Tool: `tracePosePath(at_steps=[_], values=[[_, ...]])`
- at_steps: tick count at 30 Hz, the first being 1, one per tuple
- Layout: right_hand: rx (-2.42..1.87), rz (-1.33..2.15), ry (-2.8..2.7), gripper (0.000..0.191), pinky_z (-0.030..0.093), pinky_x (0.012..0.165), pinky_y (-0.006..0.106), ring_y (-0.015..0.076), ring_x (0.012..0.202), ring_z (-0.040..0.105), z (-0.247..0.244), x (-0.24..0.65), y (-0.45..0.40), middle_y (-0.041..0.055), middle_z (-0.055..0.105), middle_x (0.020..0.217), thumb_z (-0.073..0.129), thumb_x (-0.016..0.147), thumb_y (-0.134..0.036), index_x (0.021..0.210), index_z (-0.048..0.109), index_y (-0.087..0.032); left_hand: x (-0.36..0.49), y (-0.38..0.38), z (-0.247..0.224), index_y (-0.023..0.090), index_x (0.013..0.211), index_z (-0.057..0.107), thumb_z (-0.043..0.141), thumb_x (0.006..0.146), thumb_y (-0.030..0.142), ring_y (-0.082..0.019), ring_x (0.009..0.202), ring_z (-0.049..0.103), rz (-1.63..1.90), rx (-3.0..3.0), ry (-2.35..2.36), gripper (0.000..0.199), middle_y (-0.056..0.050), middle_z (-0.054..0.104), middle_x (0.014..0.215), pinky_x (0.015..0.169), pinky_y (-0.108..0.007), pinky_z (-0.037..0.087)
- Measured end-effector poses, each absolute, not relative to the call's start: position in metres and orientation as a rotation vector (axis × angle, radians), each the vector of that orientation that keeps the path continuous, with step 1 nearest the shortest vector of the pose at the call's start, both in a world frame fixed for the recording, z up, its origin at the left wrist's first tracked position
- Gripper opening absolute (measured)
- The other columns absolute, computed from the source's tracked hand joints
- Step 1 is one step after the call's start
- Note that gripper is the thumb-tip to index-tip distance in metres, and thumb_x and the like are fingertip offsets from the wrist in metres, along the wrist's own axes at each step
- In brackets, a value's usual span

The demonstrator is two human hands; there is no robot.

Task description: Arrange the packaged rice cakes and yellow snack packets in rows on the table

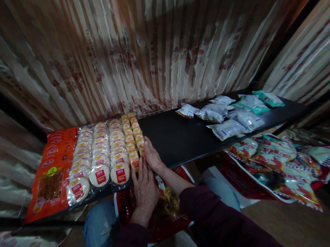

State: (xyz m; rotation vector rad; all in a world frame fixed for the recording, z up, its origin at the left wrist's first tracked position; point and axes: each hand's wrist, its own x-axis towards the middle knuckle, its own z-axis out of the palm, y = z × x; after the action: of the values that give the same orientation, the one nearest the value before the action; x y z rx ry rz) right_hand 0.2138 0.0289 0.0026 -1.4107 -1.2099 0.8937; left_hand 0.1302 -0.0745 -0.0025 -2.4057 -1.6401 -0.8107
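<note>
On the black shelf [167,140], two narrow rows of small yellow packets [129,138] run front to back. My left hand [145,185] lies at the front end of these rows, its extended fingertips against the nearest packets. Along the right side of the rows rests my right hand [153,157], its fingers stretched out and touching the packets. Neither hand appears to grip anything. To the left stand several rows of round wrapped crackers [100,174] with red labels, and beyond them lies a flat orange package [50,176].
White and green snack bags [229,127] lie loose on the shelf's right part. Below it, an opened red bag [246,177] holds several snack packs [278,159]. Another red bag [165,220] sits between the knees. Patterned plastic sheeting [146,50] hangs behind the shelf.
</note>
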Motion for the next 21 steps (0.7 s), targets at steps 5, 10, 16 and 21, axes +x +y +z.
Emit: tracePosePath(at_steps=[5, 10, 16, 21], values=[[-1.391, 0.883, -1.180, 0.067, 0.027, 0.116, 0.039, 0.0196, 0.137, 0.039, 0.006, 0.218, 0.034, 0.0051, 0.046, 0.145, 0.028, 0.092, -0.064, 0.140, 0.044, -0.021, 0.129, -0.074, -0.002, 0.009, 0.138, 0.045, 0.044, 0.080, 0.011, -0.025, 0.143, 0.024, -0.802, -2.396, -1.647, 0.058, -0.013, 0.036, 0.150, 0.118, -0.051, 0.013], [-1.371, 0.929, -1.172, 0.076, 0.021, 0.118, 0.038, 0.0195, 0.140, 0.033, 0.011, 0.229, 0.056, 0.0087, 0.040, 0.149, 0.026, 0.089, -0.068, 0.141, 0.044, -0.015, 0.131, -0.071, 0.001, 0.010, 0.139, 0.042, 0.043, 0.085, 0.015, -0.025, 0.143, 0.024, -0.814, -2.390, -1.624, 0.055, -0.012, 0.033, 0.152, 0.118, -0.052, 0.012], [-1.312, 1.008, -1.128, 0.080, 0.020, 0.118, 0.038, 0.0202, 0.140, 0.033, 0.009, 0.229, 0.080, 0.0055, 0.041, 0.148, 0.027, 0.085, -0.074, 0.139, 0.046, -0.019, 0.135, -0.062, 0.011, 0.012, 0.139, 0.043, 0.048, 0.085, 0.024, -0.027, 0.143, 0.025, -0.826, -2.406, -1.610, 0.056, -0.012, 0.034, 0.151, 0.118, -0.053, 0.012], [-1.258, 1.097, -1.167, 0.081, 0.021, 0.118, 0.033, 0.0194, 0.139, 0.035, 0.008, 0.224, 0.080, 0.0021, 0.045, 0.146, 0.029, 0.082, -0.078, 0.138, 0.048, -0.022, 0.133, -0.060, 0.012, 0.011, 0.136, 0.047, 0.048, 0.086, 0.028, -0.026, 0.142, 0.026, -0.812, -2.409, -1.627, 0.053, -0.012, 0.037, 0.150, 0.119, -0.051, 0.012]])
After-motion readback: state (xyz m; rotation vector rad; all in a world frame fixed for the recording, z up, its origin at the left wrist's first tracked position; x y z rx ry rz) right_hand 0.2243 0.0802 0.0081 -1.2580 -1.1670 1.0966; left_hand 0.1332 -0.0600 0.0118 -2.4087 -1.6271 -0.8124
